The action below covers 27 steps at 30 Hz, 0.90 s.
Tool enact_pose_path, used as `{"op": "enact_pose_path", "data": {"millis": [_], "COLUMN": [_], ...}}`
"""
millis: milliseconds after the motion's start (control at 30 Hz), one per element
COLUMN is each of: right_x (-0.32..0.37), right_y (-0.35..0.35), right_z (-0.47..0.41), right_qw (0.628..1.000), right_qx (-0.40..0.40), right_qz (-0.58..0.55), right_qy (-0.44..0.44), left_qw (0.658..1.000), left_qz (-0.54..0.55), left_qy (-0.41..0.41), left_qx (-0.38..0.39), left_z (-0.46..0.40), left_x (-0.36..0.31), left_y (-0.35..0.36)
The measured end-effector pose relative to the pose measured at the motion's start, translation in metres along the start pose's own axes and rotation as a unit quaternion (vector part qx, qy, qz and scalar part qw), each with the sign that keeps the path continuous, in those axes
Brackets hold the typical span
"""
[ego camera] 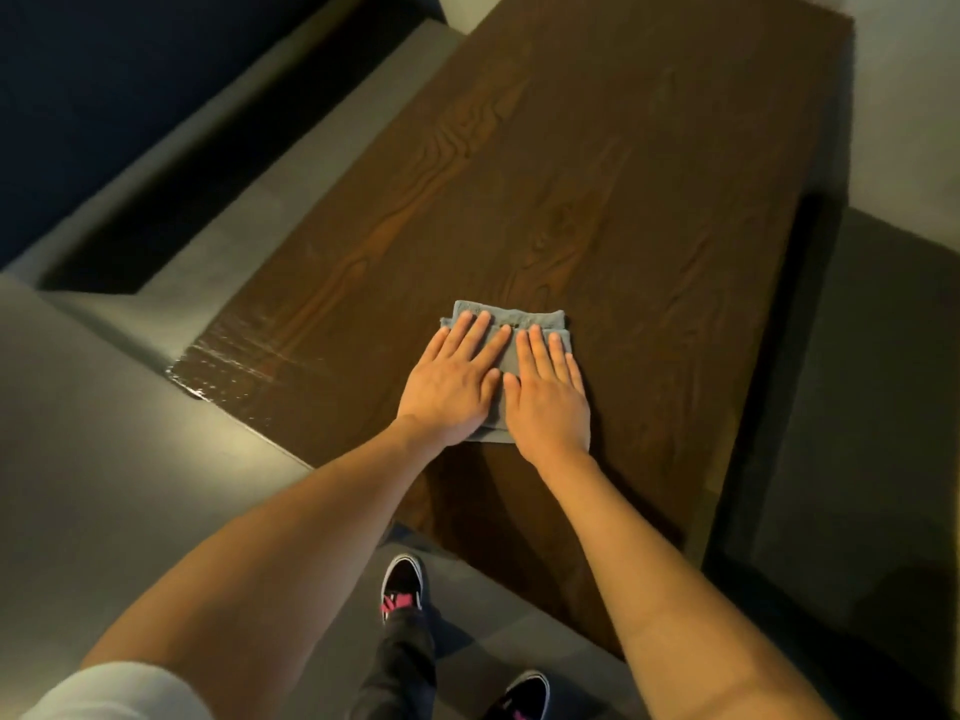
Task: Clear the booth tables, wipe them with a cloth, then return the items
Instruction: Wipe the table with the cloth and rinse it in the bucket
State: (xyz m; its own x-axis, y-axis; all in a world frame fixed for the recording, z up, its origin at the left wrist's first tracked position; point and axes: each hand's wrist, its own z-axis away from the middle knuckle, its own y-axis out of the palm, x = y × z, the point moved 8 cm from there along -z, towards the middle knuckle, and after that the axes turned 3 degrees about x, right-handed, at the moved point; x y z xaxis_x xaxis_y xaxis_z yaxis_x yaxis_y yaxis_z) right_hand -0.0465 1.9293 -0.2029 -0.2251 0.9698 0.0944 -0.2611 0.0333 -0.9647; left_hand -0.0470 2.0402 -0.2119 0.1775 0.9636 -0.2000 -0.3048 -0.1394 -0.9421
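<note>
One folded grey cloth lies near the middle of the one dark wooden tabletop. Two hands press it flat side by side: left hand and right hand, fingers straight and released. Two grey booth seats flank the tabletop.

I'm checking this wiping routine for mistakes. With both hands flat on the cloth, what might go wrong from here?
1. The folded cloth is small beside the table, so strips may get missed, especially the far end.
2. The wet sheen at the near left corner suggests moisture could be left behind.
3. The left hand and right hand press with straight fingers; the cloth might bunch or slip.
</note>
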Motion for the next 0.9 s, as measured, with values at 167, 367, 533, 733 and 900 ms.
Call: {"op": "enact_pose_path", "data": {"millis": [167,367,533,733,900], "right_x": [0.055,0.102,0.128,0.167,0.208], "right_y": [-0.003,-0.010,-0.019,-0.028,-0.024], "right_z": [-0.040,-0.100,-0.150,-0.199,-0.201], "right_qw": [0.999,0.999,0.999,0.999,0.998], "right_qx": [0.005,-0.009,-0.015,-0.029,-0.030], "right_qz": [0.033,0.037,0.036,0.025,0.023], "right_qy": [-0.019,-0.009,-0.008,-0.020,-0.045], "left_qw": [1.000,0.999,0.999,0.999,0.997], "left_qz": [0.009,0.027,0.025,0.021,0.039], "left_qy": [-0.026,-0.022,-0.017,-0.034,-0.051], "left_qx": [-0.013,-0.018,-0.023,-0.028,-0.034], "left_z": [-0.005,-0.035,-0.067,-0.091,-0.072], "left_x": [0.063,0.127,0.172,0.224,0.262], "left_y": [-0.016,-0.041,-0.057,-0.076,-0.072]}}
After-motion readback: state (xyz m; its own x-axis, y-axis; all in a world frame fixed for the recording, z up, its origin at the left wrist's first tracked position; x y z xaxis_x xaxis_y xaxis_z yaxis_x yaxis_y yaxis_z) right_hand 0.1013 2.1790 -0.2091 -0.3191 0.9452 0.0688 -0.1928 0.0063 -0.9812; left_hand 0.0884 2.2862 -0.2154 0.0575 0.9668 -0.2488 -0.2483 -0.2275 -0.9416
